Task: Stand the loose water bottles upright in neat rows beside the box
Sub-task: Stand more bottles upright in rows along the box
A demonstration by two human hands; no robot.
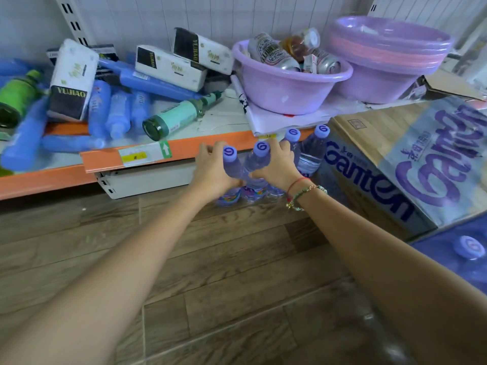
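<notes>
Several clear water bottles with purple caps stand upright on the wooden floor, left of the cardboard Ganten box [382, 180]. My left hand [210, 171] grips the leftmost bottle [231, 164] around its shoulder. My right hand [276, 167] grips the bottle beside it [259, 159]. Two more bottles [312, 151] stand behind, right against the box. Another bottle's cap [471, 247] shows in a purple pack at the lower right.
A low orange-edged shelf [163, 154] runs just behind the bottles, piled with blue bottles, tissue packs [71, 80] and green glass bottles. Purple basins [290, 83] holding cans sit on it at the right. Wood-plank floor [224, 259] stretches toward me.
</notes>
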